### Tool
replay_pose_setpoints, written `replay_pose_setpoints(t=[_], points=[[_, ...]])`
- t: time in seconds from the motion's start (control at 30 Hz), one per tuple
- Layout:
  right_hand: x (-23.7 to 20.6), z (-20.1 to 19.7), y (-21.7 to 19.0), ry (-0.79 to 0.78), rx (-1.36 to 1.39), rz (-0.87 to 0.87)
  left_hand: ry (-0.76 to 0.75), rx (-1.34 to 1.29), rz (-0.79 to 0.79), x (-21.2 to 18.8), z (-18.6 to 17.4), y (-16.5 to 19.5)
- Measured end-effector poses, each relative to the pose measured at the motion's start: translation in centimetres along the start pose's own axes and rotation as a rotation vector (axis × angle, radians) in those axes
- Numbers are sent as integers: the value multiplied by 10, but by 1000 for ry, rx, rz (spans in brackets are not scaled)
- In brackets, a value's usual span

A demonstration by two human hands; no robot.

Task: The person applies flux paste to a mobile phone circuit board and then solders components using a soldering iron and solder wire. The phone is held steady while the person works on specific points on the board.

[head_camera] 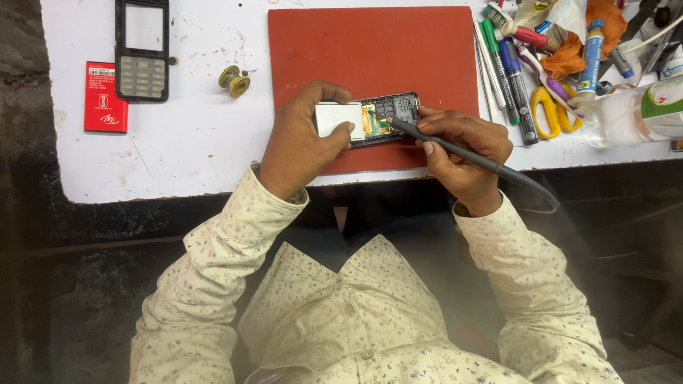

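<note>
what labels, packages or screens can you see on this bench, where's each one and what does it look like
Red battery: flat red rectangle with a white label patch, far left on the white table.
Phone front cover: black frame, empty screen window over a grey keypad, right of the battery.
Opened phone: on the red mat, white rectangular screen panel at its left end, held by the left hand.
Clear bottle: far right, lying down, green and white label.
</note>
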State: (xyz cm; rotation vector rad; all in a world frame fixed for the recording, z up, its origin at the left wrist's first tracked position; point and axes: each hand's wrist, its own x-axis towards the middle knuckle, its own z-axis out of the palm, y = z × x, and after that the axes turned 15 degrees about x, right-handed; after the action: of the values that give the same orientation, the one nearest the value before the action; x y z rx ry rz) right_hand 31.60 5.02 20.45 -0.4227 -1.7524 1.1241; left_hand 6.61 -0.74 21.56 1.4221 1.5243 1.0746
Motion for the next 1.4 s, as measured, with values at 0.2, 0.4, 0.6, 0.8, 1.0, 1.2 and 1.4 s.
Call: replay_pose_setpoints(t=[0.2, 0.4, 0.6, 0.8, 1.0, 1.2, 1.4], points=[[0, -1, 1, -8, -6, -16, -2, 34, 7, 1, 0, -1], [0, 0, 2, -4, -6, -10, -4, 29, 11, 0, 0, -1], [1, 0, 2, -3, -19, -15, -9, 24, -7, 1, 0, 0], [3, -1, 2, -9, -24, -20, -7, 38, 0, 1, -1, 0], [2, 0, 1, -13, -16, -17, -15, 28, -17, 1, -1, 0], [3, 0, 0, -20, -19, -13, -11, 55, -10, 1, 0, 0], [2, -1, 1, -26, -14, -21, -15, 51, -25, 1, -1, 0]])
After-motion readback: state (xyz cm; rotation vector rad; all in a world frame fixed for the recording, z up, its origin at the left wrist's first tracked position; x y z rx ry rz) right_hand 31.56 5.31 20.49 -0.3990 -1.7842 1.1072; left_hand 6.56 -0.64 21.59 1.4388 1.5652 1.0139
